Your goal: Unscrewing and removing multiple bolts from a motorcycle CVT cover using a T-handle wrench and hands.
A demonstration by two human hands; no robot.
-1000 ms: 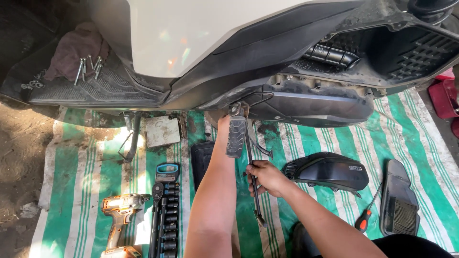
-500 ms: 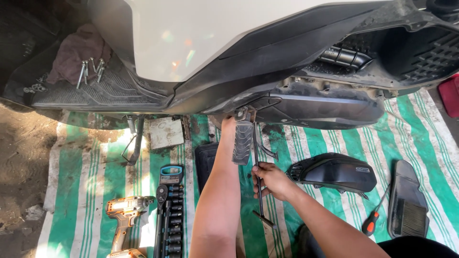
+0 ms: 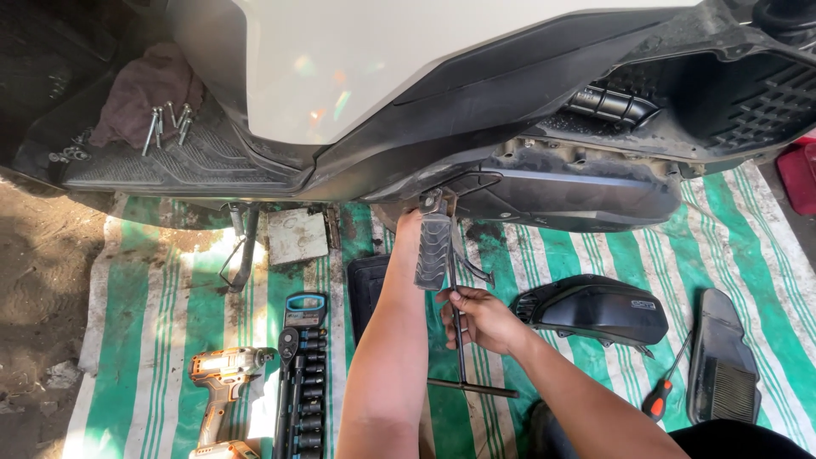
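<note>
A white and black scooter (image 3: 442, 93) stands over a green-and-white striped mat (image 3: 170, 314). My left hand (image 3: 410, 223) reaches up under the scooter's belly beside a folded-out grey footpeg (image 3: 432, 252); its fingers are hidden behind the bodywork. My right hand (image 3: 478, 318) is shut on the shaft of a long black T-handle wrench (image 3: 463, 357), which runs upward toward the underside near the footpeg. The wrench's crossbar lies low, near my forearm.
An orange cordless driver (image 3: 223, 378) and a rail of black sockets (image 3: 303, 382) lie at lower left. Removed black covers (image 3: 599, 310) (image 3: 721, 357) and a red-handled screwdriver (image 3: 659, 398) lie at right. Bolts (image 3: 166, 123) rest on the footboard by a rag. The side stand (image 3: 245, 246) touches the mat.
The view has shifted slightly. My right hand has slid a little up the wrench shaft; my left hand stays under the scooter by the footpeg.
</note>
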